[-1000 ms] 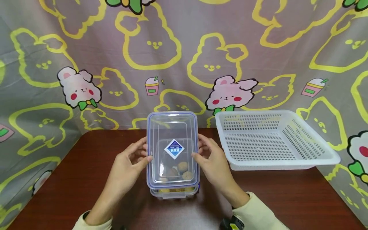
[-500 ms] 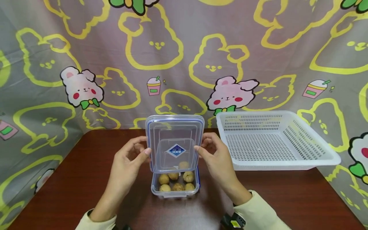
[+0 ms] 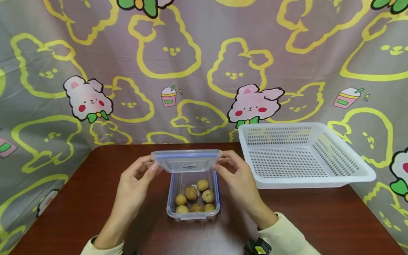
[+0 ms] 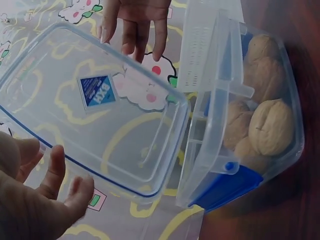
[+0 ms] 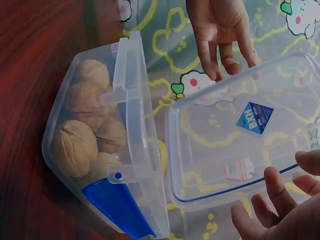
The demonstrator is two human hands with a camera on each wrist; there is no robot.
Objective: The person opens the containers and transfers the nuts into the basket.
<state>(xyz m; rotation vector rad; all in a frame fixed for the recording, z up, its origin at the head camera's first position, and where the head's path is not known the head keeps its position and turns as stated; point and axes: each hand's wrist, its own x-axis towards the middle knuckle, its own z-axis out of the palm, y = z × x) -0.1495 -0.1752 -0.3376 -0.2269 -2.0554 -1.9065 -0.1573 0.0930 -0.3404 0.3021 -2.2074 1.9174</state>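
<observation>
Both hands hold a clear plastic lid (image 3: 178,163) with a blue seal and a blue-and-white label. My left hand (image 3: 132,186) pinches its left edge, and my right hand (image 3: 240,182) pinches its right edge. It hangs tilted above the far end of a clear food container (image 3: 193,215). Below it, on the table, the container stands uncovered with several walnuts (image 3: 191,193) inside. A blue side latch (image 4: 227,186) hangs down in the left wrist view. The right wrist view shows the lid (image 5: 215,145) apart from the container's rim.
A white perforated plastic basket (image 3: 306,181) stands at the back right of the dark red-brown table (image 3: 105,170). Behind the table hangs a patterned curtain (image 3: 191,42) with cartoon bears and rabbits.
The lid has tipped from nearly upright, facing me, toward level and is now seen almost edge-on. More walnuts show beneath it. Both hands have kept their hold and the container stays put.
</observation>
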